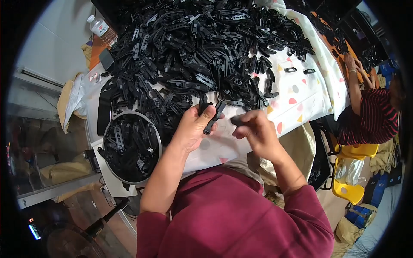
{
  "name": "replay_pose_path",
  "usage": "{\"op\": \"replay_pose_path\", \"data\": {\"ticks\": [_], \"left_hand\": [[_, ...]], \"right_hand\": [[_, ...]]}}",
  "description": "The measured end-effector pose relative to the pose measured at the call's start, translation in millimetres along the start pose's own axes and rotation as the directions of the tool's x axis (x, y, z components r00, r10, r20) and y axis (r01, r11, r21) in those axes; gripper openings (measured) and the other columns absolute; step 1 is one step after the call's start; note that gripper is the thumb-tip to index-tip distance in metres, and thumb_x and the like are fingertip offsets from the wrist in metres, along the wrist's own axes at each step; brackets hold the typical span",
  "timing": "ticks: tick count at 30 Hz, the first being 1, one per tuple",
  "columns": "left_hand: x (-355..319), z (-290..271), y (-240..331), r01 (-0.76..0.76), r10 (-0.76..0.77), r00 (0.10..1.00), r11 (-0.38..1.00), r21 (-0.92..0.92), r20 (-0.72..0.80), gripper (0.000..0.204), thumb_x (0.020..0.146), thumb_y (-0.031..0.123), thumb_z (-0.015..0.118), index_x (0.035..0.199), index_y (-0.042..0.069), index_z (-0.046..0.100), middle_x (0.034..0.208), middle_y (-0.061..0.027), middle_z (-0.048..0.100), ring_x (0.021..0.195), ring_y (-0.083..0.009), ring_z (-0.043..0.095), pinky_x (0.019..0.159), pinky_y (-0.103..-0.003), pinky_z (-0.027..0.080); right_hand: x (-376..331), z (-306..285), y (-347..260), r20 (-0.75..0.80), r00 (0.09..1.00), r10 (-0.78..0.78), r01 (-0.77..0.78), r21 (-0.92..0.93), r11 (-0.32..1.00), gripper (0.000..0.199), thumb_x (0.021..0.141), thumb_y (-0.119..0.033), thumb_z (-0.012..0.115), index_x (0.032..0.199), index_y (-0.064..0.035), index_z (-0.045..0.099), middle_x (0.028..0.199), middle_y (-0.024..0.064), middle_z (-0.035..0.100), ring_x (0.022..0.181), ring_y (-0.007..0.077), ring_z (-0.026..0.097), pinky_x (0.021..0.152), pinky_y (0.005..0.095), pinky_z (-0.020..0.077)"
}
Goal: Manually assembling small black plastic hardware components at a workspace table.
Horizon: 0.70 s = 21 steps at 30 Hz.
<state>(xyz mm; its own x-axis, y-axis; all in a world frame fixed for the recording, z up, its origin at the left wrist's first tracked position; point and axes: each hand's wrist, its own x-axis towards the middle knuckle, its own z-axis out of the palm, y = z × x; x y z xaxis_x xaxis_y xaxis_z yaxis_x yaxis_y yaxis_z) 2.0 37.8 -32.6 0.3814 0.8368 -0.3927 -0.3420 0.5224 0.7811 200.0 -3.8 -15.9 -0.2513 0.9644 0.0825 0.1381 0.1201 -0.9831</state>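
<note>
My left hand (191,129) is closed around a narrow black plastic part (214,118), its thumb pressed along the side. A short way to the right, my right hand (263,136) pinches a small dark piece (236,121) between thumb and fingers; motion blur hides its exact shape. The two hands are apart, near the table's front edge. Just beyond them spreads a big heap of similar black plastic parts (185,47). Left of my left forearm stands a round container (159,139) filled with more of these black parts.
A white patterned cloth (297,96) covers the table, with two loose black parts (291,69) on its right side. A plastic bottle (101,28) stands at the far left. At the right, another person (370,112) works at an orange table near yellow stools (347,192).
</note>
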Motion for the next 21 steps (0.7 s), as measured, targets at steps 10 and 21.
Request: {"op": "replay_pose_path", "data": {"ticks": [10,21], "left_hand": [[-17.8,1.8,12.6,-0.262,0.209,0.965,0.825,0.500,0.162,0.062,0.062,0.048,0.076,0.093,-0.003,0.058,0.082,-0.0037,0.061,0.077,-0.0081,0.055,0.068,-0.025,0.046],[-71.1,-3.6,10.7,-0.506,0.451,0.827,0.335,0.795,0.336,0.029,0.068,0.015,0.071,0.092,0.003,0.059,0.083,-0.0129,0.063,0.077,-0.0311,0.062,0.066,-0.037,0.048]], "right_hand": [[9.3,14.8,-12.8,0.090,0.769,-0.633,0.582,-0.510,0.634,0.026,0.064,0.001,0.073,0.087,0.0001,0.061,0.083,0.0118,0.060,0.070,0.0228,0.061,0.058,0.0295,0.0504],[-2.7,30.3,-12.8,0.160,0.921,-0.356,0.390,-0.404,0.828,0.037,0.068,-0.021,0.074,0.095,-0.0006,0.057,0.083,0.0122,0.060,0.072,0.0305,0.058,0.062,0.0353,0.0466]]}}
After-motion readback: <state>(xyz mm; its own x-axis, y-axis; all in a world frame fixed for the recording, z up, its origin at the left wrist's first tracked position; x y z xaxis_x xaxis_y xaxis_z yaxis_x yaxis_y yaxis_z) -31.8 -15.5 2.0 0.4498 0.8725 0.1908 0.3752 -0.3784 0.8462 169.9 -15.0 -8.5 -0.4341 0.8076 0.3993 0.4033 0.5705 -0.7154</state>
